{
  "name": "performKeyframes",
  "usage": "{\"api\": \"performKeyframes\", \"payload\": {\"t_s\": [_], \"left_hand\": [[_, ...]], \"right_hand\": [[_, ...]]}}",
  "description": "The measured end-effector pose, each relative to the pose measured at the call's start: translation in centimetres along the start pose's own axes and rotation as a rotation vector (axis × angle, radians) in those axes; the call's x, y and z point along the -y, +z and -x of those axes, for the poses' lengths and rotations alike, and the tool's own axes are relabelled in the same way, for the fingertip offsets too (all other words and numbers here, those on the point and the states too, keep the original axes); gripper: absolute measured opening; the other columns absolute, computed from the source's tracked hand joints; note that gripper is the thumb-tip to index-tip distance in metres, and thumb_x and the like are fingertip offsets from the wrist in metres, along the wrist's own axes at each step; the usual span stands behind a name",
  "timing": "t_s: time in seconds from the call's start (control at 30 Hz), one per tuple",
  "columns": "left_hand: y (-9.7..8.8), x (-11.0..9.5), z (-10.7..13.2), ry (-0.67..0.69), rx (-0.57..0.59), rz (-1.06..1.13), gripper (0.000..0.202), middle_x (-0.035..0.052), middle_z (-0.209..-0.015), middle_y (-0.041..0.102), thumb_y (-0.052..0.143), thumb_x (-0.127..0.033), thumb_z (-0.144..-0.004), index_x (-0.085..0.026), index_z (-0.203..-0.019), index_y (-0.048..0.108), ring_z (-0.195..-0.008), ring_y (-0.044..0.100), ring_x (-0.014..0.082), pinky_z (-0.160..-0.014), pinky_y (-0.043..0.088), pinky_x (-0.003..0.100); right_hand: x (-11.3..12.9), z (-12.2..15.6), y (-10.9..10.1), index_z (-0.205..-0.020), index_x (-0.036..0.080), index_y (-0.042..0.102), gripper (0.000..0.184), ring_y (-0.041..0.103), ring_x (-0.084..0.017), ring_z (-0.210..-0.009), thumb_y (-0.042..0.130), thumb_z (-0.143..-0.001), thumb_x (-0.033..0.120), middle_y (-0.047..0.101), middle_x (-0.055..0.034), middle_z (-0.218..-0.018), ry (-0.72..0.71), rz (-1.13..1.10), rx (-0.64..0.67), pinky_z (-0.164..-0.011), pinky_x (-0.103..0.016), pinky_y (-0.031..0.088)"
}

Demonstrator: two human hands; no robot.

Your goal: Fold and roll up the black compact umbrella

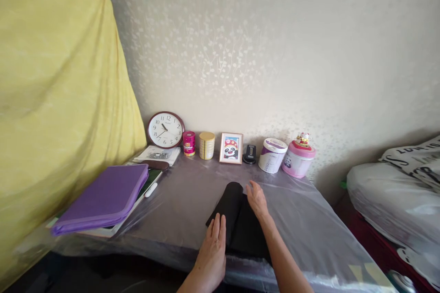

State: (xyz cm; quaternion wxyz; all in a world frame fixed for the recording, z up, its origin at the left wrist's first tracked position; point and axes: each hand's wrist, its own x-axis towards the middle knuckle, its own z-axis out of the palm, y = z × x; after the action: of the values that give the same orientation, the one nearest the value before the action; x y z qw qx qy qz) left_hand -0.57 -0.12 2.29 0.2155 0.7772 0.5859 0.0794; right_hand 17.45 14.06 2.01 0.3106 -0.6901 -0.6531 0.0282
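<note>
A piece of black cloth lies near the front edge of the table, its left part folded or rolled over into a raised strip. My left hand rests along the lower left of that strip with its fingers stretched out and close together. At the upper right of the cloth is my right hand, its fingers loosely extended and the thumb side toward the fold. Part of the flat right portion of the cloth is hidden behind my right forearm.
Plastic film covers the grey table. A purple zip folder and a white pen-like item lie left. Along the wall stand a clock, tins, a picture frame and tubs. A yellow curtain hangs left.
</note>
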Motion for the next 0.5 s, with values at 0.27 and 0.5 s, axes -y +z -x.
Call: {"api": "performKeyframes", "payload": {"t_s": [0.27,0.5], "left_hand": [[0.8,0.5,0.1,0.018,-0.039,0.01,0.09,0.0103,-0.151,-0.003,0.039,0.005,-0.063,-0.012,-0.142,0.0,-0.138,0.006,0.0241,-0.111,0.018,0.035],[0.5,0.2,0.2,0.01,-0.027,-0.039,0.09,0.012,-0.151,-0.003,0.04,0.005,-0.063,-0.01,-0.142,0.0,-0.138,0.006,0.0245,-0.111,0.017,0.032]], "right_hand": [[-4.4,6.8,-4.2,-0.09,0.018,0.064,0.037,0.063,-0.025,-0.089,0.033,-0.087,0.038,0.068,-0.0119,-0.092,0.134,-0.048,0.061,-0.078,-0.031,0.043],[-2.5,9.2,-4.3,-0.101,0.014,0.061,0.046,0.064,-0.027,-0.086,0.039,-0.081,0.049,0.069,-0.0122,-0.09,0.232,-0.199,0.104,-0.073,-0.033,0.044]]}}
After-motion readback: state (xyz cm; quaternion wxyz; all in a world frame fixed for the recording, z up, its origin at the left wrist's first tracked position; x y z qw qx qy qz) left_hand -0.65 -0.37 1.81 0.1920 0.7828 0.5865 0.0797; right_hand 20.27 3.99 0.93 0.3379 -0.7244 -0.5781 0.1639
